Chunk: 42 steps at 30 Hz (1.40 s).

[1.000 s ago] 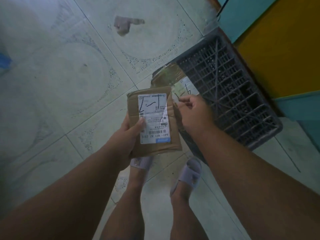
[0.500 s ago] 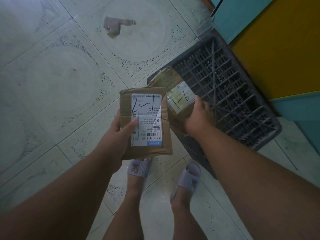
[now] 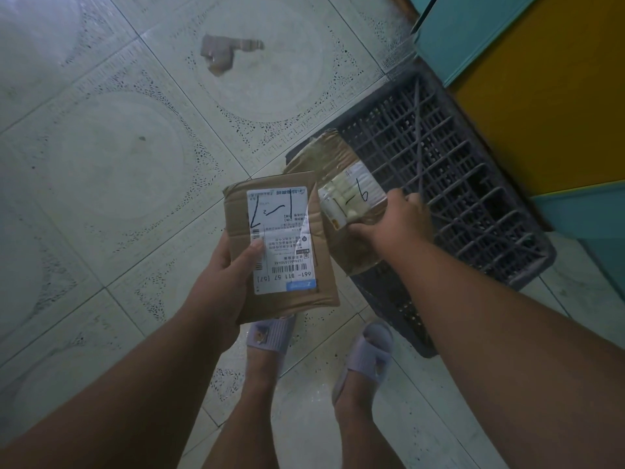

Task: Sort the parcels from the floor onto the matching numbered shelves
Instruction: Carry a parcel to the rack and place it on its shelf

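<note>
My left hand [image 3: 226,278] holds a flat brown cardboard parcel [image 3: 324,286] upright in front of me, thumb pressed on its white shipping label with a handwritten number. To its right, my right hand [image 3: 397,220] grips a second brown taped parcel [image 3: 324,157] by its right edge; its label bears a handwritten "9-1" or similar. This second parcel sits partly behind the first and over the corner of a dark crate. No shelves with numbers are visible.
A dark plastic lattice crate [image 3: 449,184] lies on the tiled floor at right, against a teal and yellow cabinet [image 3: 541,79]. A scrap of brown tape [image 3: 225,52] lies on the floor farther ahead. My feet in pale slippers [image 3: 367,350] stand below the parcels.
My right hand has moved from the first parcel's edge to the second parcel and taken hold of it, lifting its label into view. The left hand's parcel has stayed in place.
</note>
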Motion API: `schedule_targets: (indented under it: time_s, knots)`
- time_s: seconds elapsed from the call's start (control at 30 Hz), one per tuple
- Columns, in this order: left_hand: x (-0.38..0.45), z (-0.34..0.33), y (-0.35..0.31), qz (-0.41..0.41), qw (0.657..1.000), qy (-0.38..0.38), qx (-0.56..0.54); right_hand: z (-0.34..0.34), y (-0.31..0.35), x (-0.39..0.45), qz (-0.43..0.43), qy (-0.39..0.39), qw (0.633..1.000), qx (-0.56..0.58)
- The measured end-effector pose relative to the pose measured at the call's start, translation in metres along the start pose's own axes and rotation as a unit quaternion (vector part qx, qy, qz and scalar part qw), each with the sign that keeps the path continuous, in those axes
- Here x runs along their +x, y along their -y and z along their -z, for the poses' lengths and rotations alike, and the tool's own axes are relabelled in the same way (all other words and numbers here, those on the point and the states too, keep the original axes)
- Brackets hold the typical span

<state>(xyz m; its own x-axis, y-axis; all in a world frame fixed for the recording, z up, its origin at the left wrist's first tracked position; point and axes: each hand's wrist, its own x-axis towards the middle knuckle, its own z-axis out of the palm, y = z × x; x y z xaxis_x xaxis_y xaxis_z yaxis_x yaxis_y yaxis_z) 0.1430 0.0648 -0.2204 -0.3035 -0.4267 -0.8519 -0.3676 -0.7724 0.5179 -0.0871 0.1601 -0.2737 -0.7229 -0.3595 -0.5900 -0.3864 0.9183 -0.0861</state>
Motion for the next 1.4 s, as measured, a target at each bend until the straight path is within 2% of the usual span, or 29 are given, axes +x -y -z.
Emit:
schedule_targets:
  time_s: [0.1, 0.17, 0.23, 0.27, 0.3, 0.37, 0.4, 0.43, 0.5, 0.67, 0.73, 0.8, 0.87, 0.9, 1.0, 1.13, 1.3, 1.4]
  knots:
    - [0.0, -0.008, -0.003, -0.014, 1.0, 0.011, 0.002, 0.004, -0.004, 0.0, -0.002, -0.013, 1.0, 0.003]
    - [-0.001, -0.016, -0.005, -0.03, 1.0, 0.006, 0.005, 0.005, -0.005, -0.01, 0.044, -0.06, 0.997, 0.033]
    - [-0.003, -0.025, -0.006, -0.04, 0.999, -0.006, 0.007, 0.009, -0.001, -0.027, 0.087, -0.103, 0.983, 0.128]
    - [-0.004, -0.03, -0.007, -0.045, 0.999, -0.013, 0.002, 0.012, 0.002, -0.038, 0.093, -0.093, 0.969, 0.209]
    - [-0.004, -0.034, -0.006, -0.05, 0.999, -0.021, -0.003, 0.015, 0.005, -0.05, 0.09, -0.053, 0.947, 0.302]
    - [-0.005, -0.043, -0.004, -0.059, 0.998, -0.038, -0.005, 0.021, 0.01, -0.071, 0.052, 0.074, 0.87, 0.485]
    - [-0.006, -0.045, -0.004, -0.059, 0.997, -0.045, -0.004, 0.023, 0.008, -0.077, 0.032, 0.13, 0.83, 0.541]
    - [-0.007, -0.048, -0.003, -0.057, 0.997, -0.05, -0.003, 0.026, 0.003, -0.08, 0.029, 0.17, 0.8, 0.575]
    - [-0.008, -0.05, -0.003, -0.054, 0.997, -0.051, 0.004, 0.029, -0.009, -0.082, 0.047, 0.218, 0.776, 0.59]
    - [-0.01, -0.046, -0.028, -0.063, 0.998, -0.014, -0.028, 0.046, -0.034, -0.079, 0.078, 0.284, 0.78, 0.552]
    - [-0.012, -0.037, -0.04, -0.072, 0.997, 0.016, -0.004, 0.058, -0.037, -0.074, 0.084, 0.292, 0.793, 0.528]
    - [-0.016, -0.034, -0.044, -0.085, 0.995, 0.035, 0.025, 0.067, -0.033, -0.071, 0.077, 0.222, 0.81, 0.537]
    - [-0.023, -0.038, -0.041, -0.099, 0.995, -0.004, -0.012, 0.07, -0.025, -0.071, 0.041, 0.132, 0.812, 0.567]
    - [-0.027, -0.042, -0.036, -0.1, 0.994, -0.024, -0.036, 0.069, -0.019, -0.074, 0.027, 0.117, 0.806, 0.58]
    - [-0.04, -0.056, -0.014, -0.066, 0.995, -0.035, -0.06, 0.061, -0.008, -0.09, 0.007, 0.119, 0.792, 0.598]
    - [-0.059, -0.048, -0.002, -0.032, 0.999, 0.022, 0.018, 0.076, -0.016, -0.104, 0.009, 0.108, 0.806, 0.582]
    - [-0.093, -0.028, -0.053, -0.012, 0.996, 0.067, 0.061, 0.13, -0.027, -0.125, 0.042, 0.147, 0.83, 0.537]
    - [-0.145, -0.029, -0.093, 0.002, 0.989, 0.11, 0.101, 0.178, -0.025, -0.165, 0.031, 0.074, 0.826, 0.558]
